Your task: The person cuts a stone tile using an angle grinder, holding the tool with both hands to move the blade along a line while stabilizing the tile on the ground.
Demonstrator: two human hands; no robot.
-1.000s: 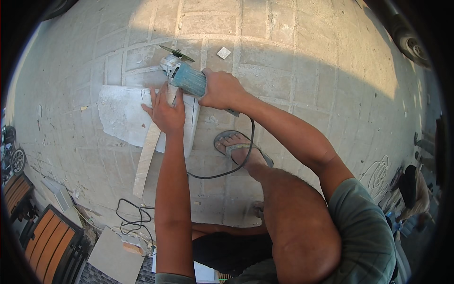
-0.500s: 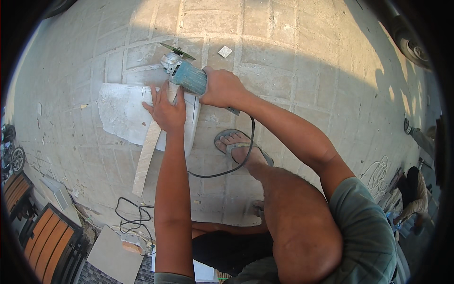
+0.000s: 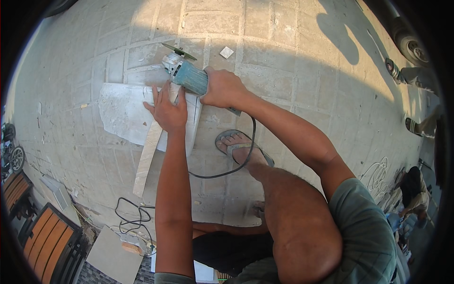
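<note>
My right hand [image 3: 222, 87] grips the body of a blue angle grinder [image 3: 189, 78], whose guardless-looking disc [image 3: 179, 51] points up and away from me. My left hand [image 3: 168, 106] lies with fingers spread over a narrow beige tile strip [image 3: 146, 170], its thumb and forefinger on either side of the strip just below the grinder head. The strip crosses a white, rough-edged slab [image 3: 118, 109] on the paving and extends toward me past the slab. The grinder's cord loops round beside my sandalled foot [image 3: 241, 149]. Whether the disc touches anything is unclear.
A small tile piece [image 3: 226, 52] lies beyond the grinder. At left are slatted chairs [image 3: 49, 241], a motorbike [image 3: 16, 156], boards and coiled cable [image 3: 135, 222]. At right, a person's sandalled feet [image 3: 395, 71] are near a wheel [image 3: 411, 47]; white cord [image 3: 378, 175] and clutter lie below.
A person's feet and long shadow have come into the upper right. My hands, the grinder and the strip have hardly moved.
</note>
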